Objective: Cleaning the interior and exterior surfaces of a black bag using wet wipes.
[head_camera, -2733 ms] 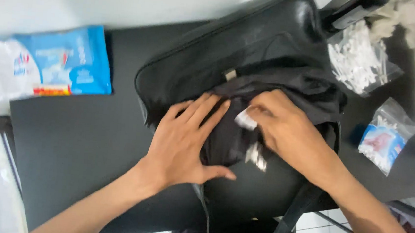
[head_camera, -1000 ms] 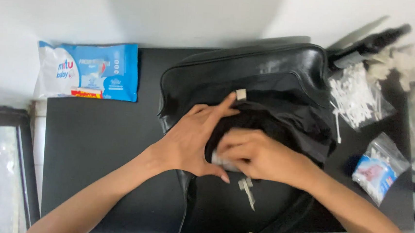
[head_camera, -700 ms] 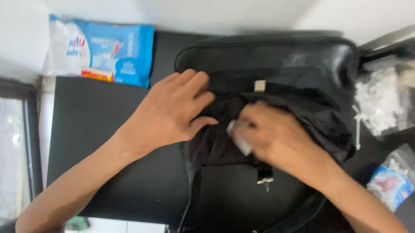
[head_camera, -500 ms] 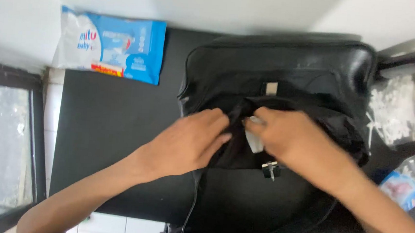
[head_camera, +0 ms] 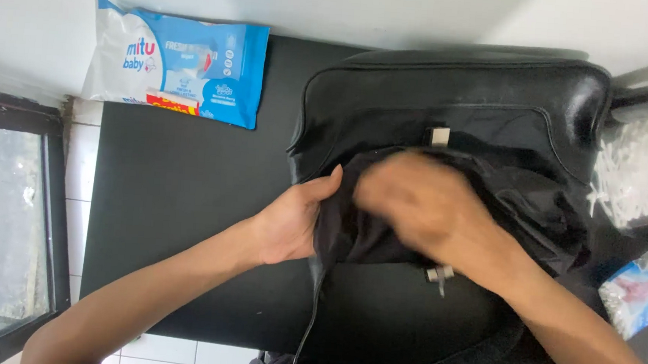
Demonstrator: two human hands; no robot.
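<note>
A black leather bag (head_camera: 459, 93) lies on a black table (head_camera: 179, 195) with its top opening spread wide. My left hand (head_camera: 294, 222) grips the left edge of the opening and its dark lining, thumb on top. My right hand (head_camera: 421, 200) is over the middle of the opening, blurred by motion, and I cannot see whether it holds anything. A small metal clasp (head_camera: 439, 274) hangs just below my right wrist. A second metal fitting (head_camera: 439, 135) sits on the bag's upper flap.
A blue and white pack of wet wipes (head_camera: 176, 61) lies at the table's far left corner. Right of the bag are a clear bag of white cotton swabs (head_camera: 632, 177) and a small clear packet with blue contents (head_camera: 639, 291). A dark window frame (head_camera: 2, 220) runs along the left.
My left hand slid off the top of the bag to grip its left edge. My right hand moved left over the opening, and the small white item it held no longer shows.
</note>
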